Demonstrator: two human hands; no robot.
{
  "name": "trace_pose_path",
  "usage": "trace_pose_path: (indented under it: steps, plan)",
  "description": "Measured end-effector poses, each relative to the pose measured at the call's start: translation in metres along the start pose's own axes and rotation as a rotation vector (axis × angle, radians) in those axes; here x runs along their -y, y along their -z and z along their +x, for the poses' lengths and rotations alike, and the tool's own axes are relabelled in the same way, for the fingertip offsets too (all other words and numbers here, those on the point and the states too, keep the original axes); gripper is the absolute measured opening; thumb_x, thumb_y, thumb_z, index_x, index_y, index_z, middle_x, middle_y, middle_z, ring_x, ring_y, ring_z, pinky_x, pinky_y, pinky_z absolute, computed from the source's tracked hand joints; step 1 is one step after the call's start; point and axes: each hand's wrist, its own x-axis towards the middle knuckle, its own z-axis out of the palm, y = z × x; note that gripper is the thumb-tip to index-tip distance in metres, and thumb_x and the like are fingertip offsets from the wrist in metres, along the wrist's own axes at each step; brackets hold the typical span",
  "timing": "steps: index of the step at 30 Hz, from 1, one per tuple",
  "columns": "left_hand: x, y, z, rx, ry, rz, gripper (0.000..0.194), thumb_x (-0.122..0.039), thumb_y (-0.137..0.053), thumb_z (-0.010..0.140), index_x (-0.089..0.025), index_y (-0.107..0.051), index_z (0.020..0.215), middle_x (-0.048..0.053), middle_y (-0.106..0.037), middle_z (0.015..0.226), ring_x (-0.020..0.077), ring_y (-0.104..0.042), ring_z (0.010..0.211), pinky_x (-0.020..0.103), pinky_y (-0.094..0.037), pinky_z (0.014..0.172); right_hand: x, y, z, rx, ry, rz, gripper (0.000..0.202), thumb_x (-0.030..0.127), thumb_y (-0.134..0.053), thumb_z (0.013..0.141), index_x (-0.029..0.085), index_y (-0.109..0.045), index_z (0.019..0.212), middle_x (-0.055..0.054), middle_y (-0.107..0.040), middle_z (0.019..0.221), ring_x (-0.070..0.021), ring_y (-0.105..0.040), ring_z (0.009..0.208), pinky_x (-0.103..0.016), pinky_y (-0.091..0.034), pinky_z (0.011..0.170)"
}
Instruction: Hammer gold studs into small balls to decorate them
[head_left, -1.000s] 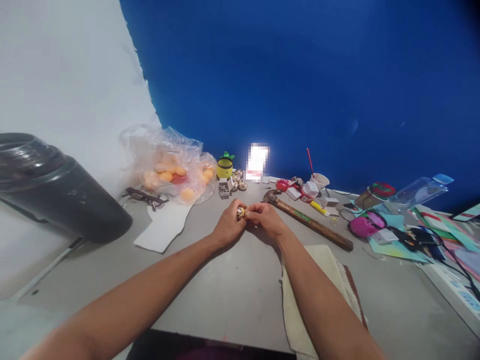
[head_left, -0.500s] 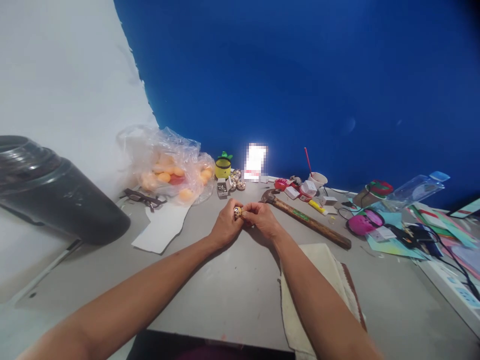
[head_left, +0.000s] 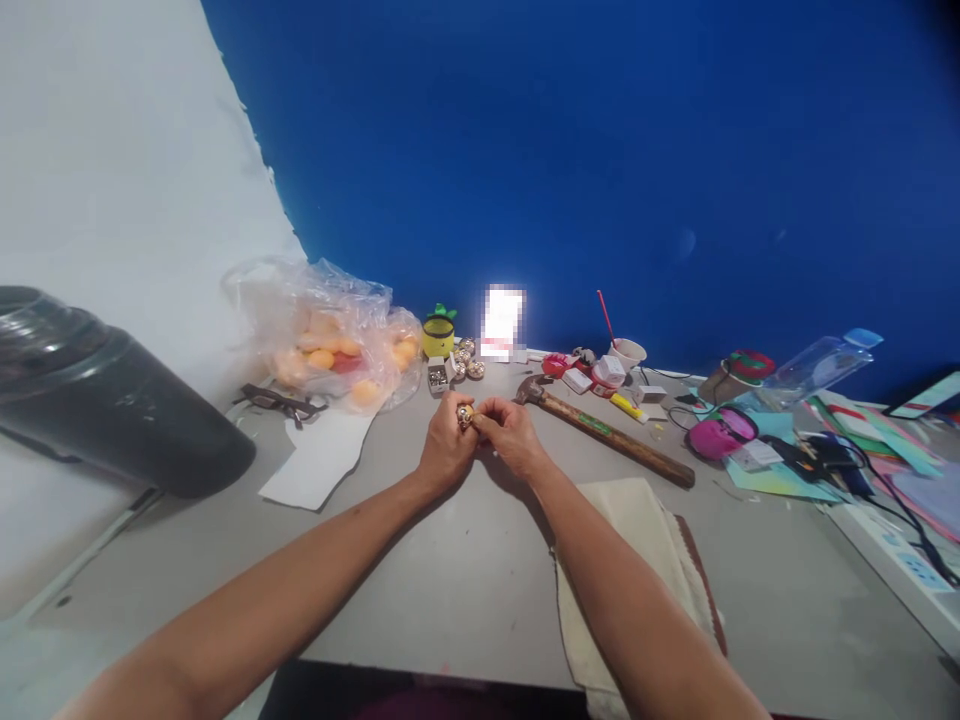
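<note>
A small gold, dark-spotted ball [head_left: 465, 415] sits between the fingers. The hammer [head_left: 607, 432] has a brown handle with a green label. Orange fruit fills the clear bag [head_left: 330, 335] by the grey table's [head_left: 465, 570] far left edge.

- Both forearms were bare and reached forward from the lower edge of the view, converging toward the middle.
- The left hand [head_left: 442, 452] sat with its knuckles up and fingers curled inward — thumb and fingertips pinched together at the top.
- The right hand [head_left: 508, 437] met it from the other side, fingers bent and pressed close against the left fingertips.
- The two hands touched at the fingertips, with a small speckled bead [head_left: 465, 415] gripped between them; which fingers bore the hold could not be told.
- Both wrists were nearly straight and low — the heels of the hands lay close to the worktop [head_left: 465, 590].
- The right forearm crossed nearer the view than the left.
</note>
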Motion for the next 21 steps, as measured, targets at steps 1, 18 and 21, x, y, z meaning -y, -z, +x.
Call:
trace_pose_path:
  steps: [1, 18, 21]
  plan:
    - [0.0, -0.001, 0.0, -0.011, 0.008, -0.01, 0.024, -0.028, -0.058, 0.083, -0.022, -0.055, 0.106, 0.005, -0.068, 0.098, 0.0235, -0.065, 0.088, 0.039, -0.053, 0.082, 0.0, 0.0, 0.0, 0.001, 0.004, -0.005, 0.026, 0.042, -0.081, 0.068, 0.02, -0.066, 0.072, 0.002, -0.063, 0.065, -0.0131, -0.056, 0.058, -0.025, -0.051, 0.053]
    - [-0.01, 0.003, -0.003, -0.001, 0.097, -0.066, 0.02, -0.024, -0.06, 0.079, -0.022, -0.056, 0.099, 0.002, -0.066, 0.091, 0.0206, -0.062, 0.082, 0.034, -0.049, 0.074, 0.006, 0.004, -0.002, 0.102, -0.08, 0.108, 0.039, 0.047, -0.089, 0.064, 0.019, -0.065, 0.077, 0.001, -0.065, 0.073, -0.0129, -0.058, 0.062, -0.025, -0.053, 0.051]
    - [-0.012, 0.005, -0.002, 0.002, 0.121, -0.088, 0.022, -0.026, -0.064, 0.078, -0.022, -0.058, 0.099, 0.002, -0.067, 0.092, 0.0202, -0.062, 0.081, 0.035, -0.05, 0.075, 0.006, 0.007, -0.001, 0.121, -0.108, 0.212, 0.046, 0.055, -0.09, 0.064, 0.02, -0.064, 0.08, 0.001, -0.064, 0.074, -0.0124, -0.057, 0.062, -0.025, -0.053, 0.052]
